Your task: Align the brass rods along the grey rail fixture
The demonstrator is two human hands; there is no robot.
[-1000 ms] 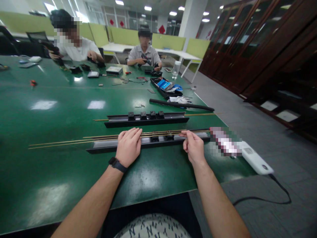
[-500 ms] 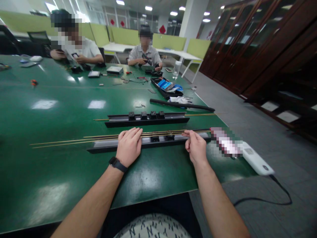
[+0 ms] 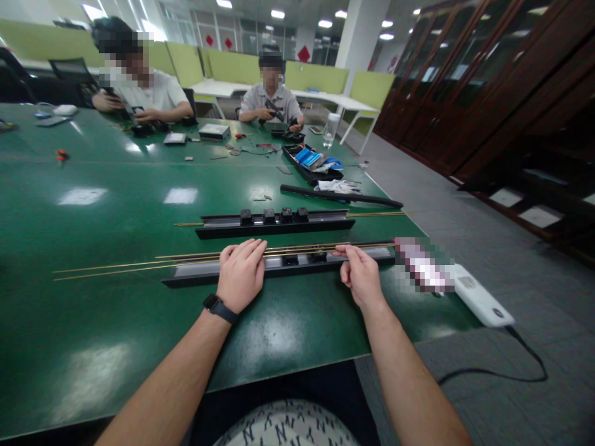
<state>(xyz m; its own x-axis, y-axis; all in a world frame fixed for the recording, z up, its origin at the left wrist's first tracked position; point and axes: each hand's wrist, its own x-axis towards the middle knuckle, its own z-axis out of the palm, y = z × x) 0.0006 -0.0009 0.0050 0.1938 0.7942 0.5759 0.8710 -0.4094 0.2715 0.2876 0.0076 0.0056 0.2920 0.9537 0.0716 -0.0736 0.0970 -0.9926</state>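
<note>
A long black track rail [image 3: 195, 272] lies across the green table [image 3: 116, 322] right in front of me, with thin brass rods [image 3: 121, 265] running along its top. My left hand [image 3: 240, 272] lies flat on the rail and rods, fingers stretched out. My right hand [image 3: 359, 274] is pinched on a brass rod near the rail's right end. Small black blocks [image 3: 304, 257] sit in the rail between my hands. A second black rail [image 3: 274, 223] with several black blocks lies parallel just behind.
A white power strip [image 3: 481, 303] with a black cable hangs over the table's right corner. Farther back lie a black bar [image 3: 341, 197], a tray of blue parts [image 3: 311, 162] and a clear bottle [image 3: 331, 130]. Two other people work at the far side.
My right hand slid a little to the left along the rod. The brass rods shifted slightly leftward. My left hand stayed put.
</note>
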